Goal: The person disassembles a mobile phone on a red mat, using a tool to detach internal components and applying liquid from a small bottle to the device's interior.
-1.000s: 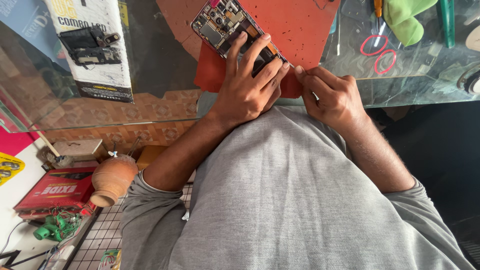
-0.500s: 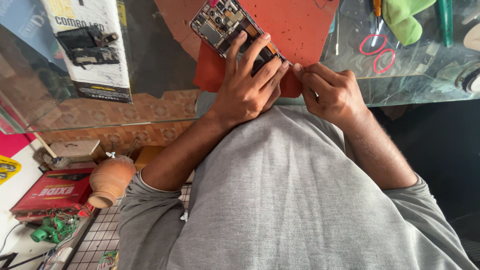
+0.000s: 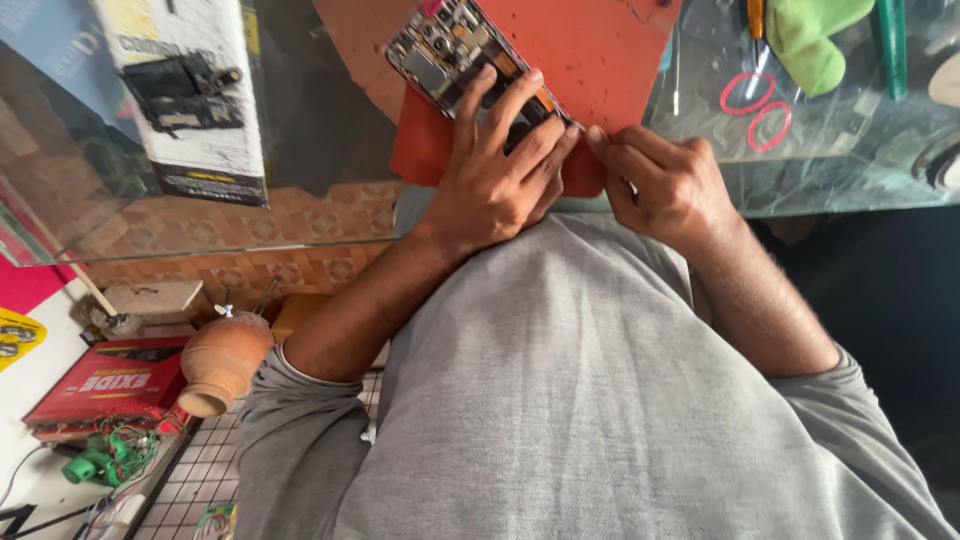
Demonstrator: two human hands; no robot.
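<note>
An opened phone with its back cover off and circuit parts showing lies on a red mat on a glass table. My left hand presses down on the phone's lower half, fingers spread over it. My right hand is beside it, fingertips pinched on a thin metal tool whose tip touches the phone's edge. A grey shirt fills the lower part of the view.
Two pink rubber rings and a green cloth lie on the glass at the right, with an orange-handled tool above. A printed box sits left. Under the glass: a clay pot and a red box.
Both hands stay in nearly the same place on the phone. The view has shifted slightly; the right hand's fingertips have edged closer to the phone's edge.
</note>
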